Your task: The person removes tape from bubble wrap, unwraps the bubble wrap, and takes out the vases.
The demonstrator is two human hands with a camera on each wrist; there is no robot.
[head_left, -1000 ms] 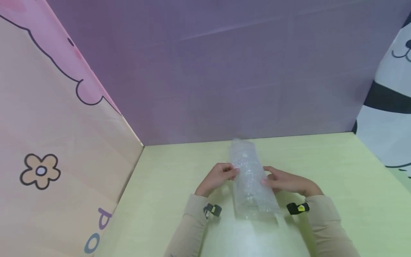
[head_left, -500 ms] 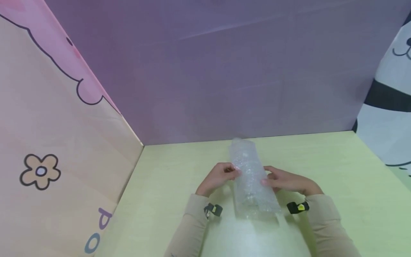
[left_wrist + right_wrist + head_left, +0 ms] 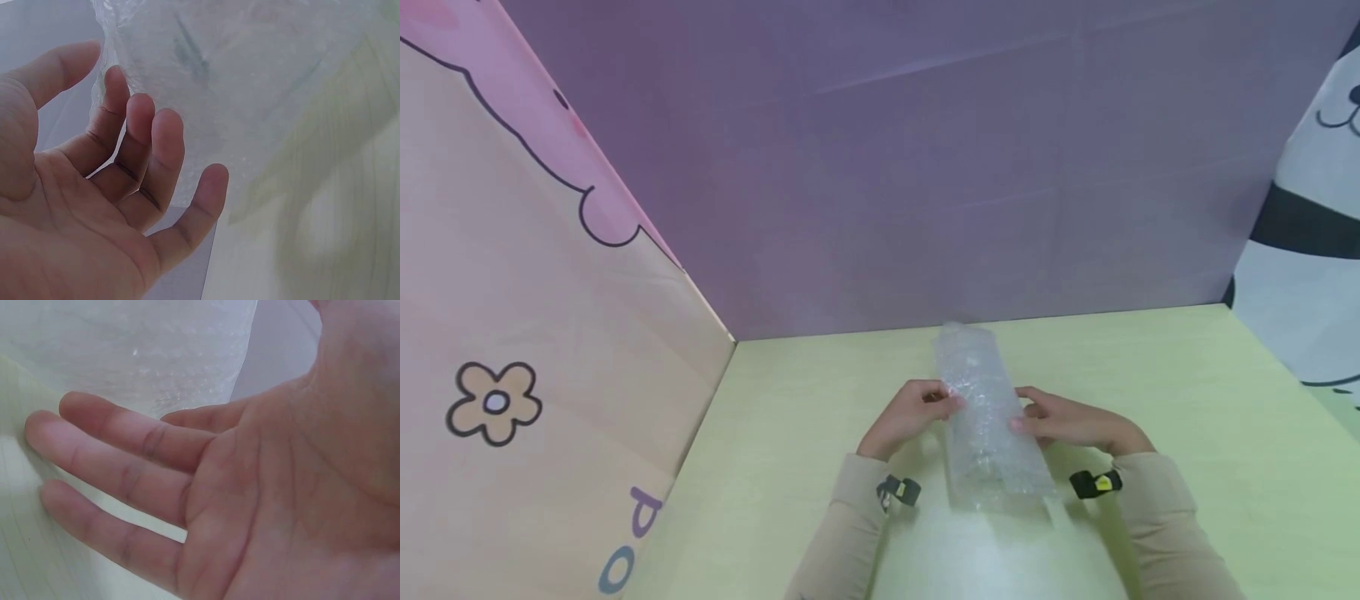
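A long, flattened bundle of clear bubble wrap (image 3: 985, 417) slants across the middle of the table in the head view. Its left edge is pinched between the thumb and index finger of my left hand (image 3: 913, 411). In the left wrist view, the other fingers of the left hand (image 3: 106, 175) stay loosely bent beside the wrap (image 3: 237, 81). My right hand (image 3: 1071, 425) holds the opposite edge, thumb on the upper face. In the right wrist view, the right hand (image 3: 237, 481) has its index finger partly behind the wrap (image 3: 137, 350), with the other fingers extended near the tabletop. Whatever the wrap may enclose cannot be made out.
The pale yellow-green table (image 3: 805, 383) extends to both sides of the bundle. A purple-grey backdrop (image 3: 887, 183) rises behind it. Printed panels stand at the left (image 3: 580, 350) and the right (image 3: 1307, 292). Each wrist wears a dark strap.
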